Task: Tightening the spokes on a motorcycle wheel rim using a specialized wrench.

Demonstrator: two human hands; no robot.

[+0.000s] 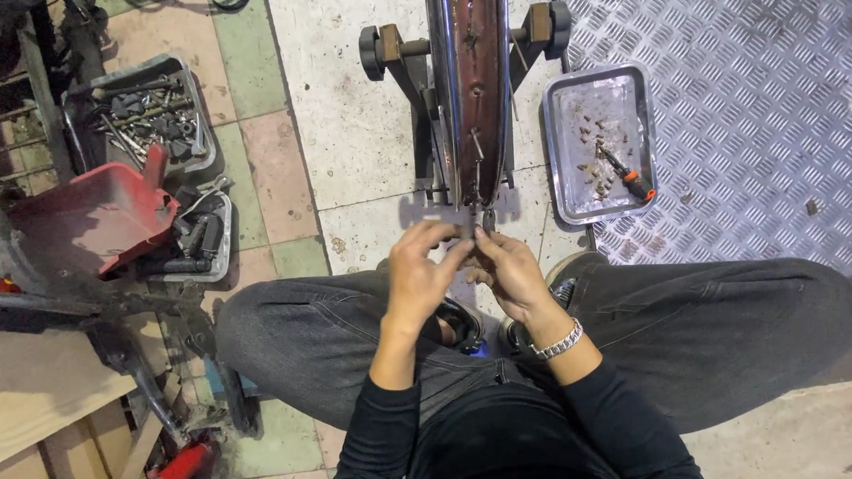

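Both my hands pinch 1 spoke (480, 219) at the near edge of the wheel rim (477, 77): left hand (422, 268), right hand (512, 270). Thin, stiff, probably greasy; best gripped near its end.

Tiled floor (263, 160), perhaps steel tread-plate (752, 115)
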